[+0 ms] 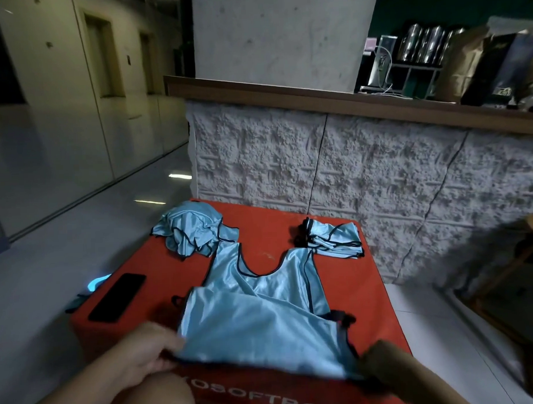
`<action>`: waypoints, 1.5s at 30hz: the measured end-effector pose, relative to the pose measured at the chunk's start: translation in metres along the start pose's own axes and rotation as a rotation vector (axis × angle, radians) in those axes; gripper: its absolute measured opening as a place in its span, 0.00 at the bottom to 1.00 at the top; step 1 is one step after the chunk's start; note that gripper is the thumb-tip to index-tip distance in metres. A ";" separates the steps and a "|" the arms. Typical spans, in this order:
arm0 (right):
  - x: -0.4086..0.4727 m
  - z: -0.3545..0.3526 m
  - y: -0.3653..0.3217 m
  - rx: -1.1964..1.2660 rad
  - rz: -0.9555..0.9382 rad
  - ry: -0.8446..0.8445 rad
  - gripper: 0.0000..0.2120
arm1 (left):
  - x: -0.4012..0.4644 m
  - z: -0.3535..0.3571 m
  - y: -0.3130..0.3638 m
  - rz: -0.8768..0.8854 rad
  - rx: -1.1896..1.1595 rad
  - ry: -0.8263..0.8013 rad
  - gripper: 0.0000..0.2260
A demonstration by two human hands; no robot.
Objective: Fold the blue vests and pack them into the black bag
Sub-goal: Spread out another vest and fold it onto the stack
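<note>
A blue vest (263,310) lies spread on the red box (368,295), its near hem lifted off the top. The left hand (146,354) pinches the hem's left corner, and the right hand (382,364), dark and blurred, grips the right corner. A crumpled heap of vests (190,231) sits far left, a folded stack (336,238) far right, and a phone (117,297) lies left.

Glossy pale floor (64,254), textured white counter wall (364,174), wooden countertop (316,99), dim corridor
</note>
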State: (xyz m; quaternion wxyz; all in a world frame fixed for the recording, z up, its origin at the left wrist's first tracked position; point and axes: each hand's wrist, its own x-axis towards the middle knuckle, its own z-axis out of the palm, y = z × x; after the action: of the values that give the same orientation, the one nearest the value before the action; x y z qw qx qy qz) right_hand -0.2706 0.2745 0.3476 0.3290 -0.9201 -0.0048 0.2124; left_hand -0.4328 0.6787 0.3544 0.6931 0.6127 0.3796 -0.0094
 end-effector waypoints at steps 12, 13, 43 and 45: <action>-0.033 -0.068 -0.068 0.787 -0.169 0.207 0.07 | -0.023 0.022 0.117 0.345 -0.361 -0.029 0.08; -0.037 -0.070 -0.068 0.682 -0.114 0.160 0.09 | -0.022 0.020 0.116 0.281 -0.300 -0.039 0.08; -0.038 -0.188 -0.208 1.188 -0.524 0.363 0.07 | -0.058 0.056 0.314 0.685 -0.492 -0.232 0.08; -0.037 -0.169 -0.188 1.156 -0.425 0.358 0.02 | -0.053 0.050 0.280 0.587 -0.385 -0.208 0.08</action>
State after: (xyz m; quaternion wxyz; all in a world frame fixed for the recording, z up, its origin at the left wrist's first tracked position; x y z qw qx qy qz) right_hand -0.2132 0.3143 0.5930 0.8026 -0.5945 -0.0166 -0.0462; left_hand -0.3112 0.6818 0.6167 0.8039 0.5495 0.1102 0.1993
